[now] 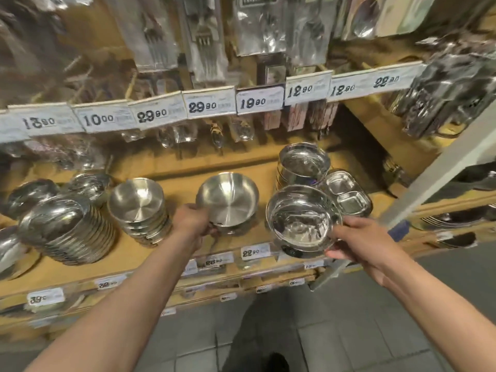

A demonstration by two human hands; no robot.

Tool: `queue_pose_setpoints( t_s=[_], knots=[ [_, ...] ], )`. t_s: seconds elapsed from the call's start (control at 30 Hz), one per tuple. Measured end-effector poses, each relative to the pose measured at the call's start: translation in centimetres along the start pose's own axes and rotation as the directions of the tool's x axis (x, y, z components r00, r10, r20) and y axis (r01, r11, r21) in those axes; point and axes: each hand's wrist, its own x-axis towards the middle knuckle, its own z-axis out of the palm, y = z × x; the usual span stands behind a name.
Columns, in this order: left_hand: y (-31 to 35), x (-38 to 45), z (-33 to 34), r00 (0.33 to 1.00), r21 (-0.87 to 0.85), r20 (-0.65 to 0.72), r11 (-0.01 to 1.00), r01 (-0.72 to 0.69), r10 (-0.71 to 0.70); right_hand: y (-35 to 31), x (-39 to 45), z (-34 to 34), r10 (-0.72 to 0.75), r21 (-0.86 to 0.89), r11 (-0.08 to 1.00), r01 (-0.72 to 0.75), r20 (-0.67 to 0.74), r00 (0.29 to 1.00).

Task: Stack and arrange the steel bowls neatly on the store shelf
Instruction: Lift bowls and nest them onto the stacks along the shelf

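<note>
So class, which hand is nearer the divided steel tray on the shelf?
Right. The right hand is just below the divided steel tray; the left hand is far to its left.

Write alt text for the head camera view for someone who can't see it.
A person's left hand grips a brushed steel bowl and the right hand grips a shiny steel bowl over a wooden store shelf. Stacks of bowls stand alongside; price tags hang above.

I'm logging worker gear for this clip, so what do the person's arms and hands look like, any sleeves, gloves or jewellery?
Both forearms are bare to the frame's edge: no sleeves show. The left hand and right hand wear no gloves, and no watch, bracelet or ring is visible on either.
</note>
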Motion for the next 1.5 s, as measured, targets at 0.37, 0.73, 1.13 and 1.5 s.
queue_pose_setpoints(
  t_s=[0.37,0.73,1.13,1.5],
  knots=[
    [-0.8,2.6,1.6,0.991,0.133,-0.098,0.986,0.101,-0.089,1.6,0.9,1.8,0.074,-0.082,0.995,-0.059,0.191,0.979],
    [-1.5,2.1,1.6,0.982,0.119,0.082,0.98,0.157,-0.168,1.4,1.2,2.4,0.092,-0.056,0.995,-0.083,0.168,0.981],
    [-2.2,-11.2,-8.8,0.976,-0.111,0.213,0.992,0.061,-0.036,-1.0,-3.5,10.0,0.091,-0.21,0.977,-0.017,0.346,0.934],
    [-7.1,-14.6,-32.1,0.987,-0.222,0.156,0.972,0.074,-0.04,1.9,-15.2,28.3,0.054,-0.299,0.943,0.145,0.569,0.821]
  ],
)
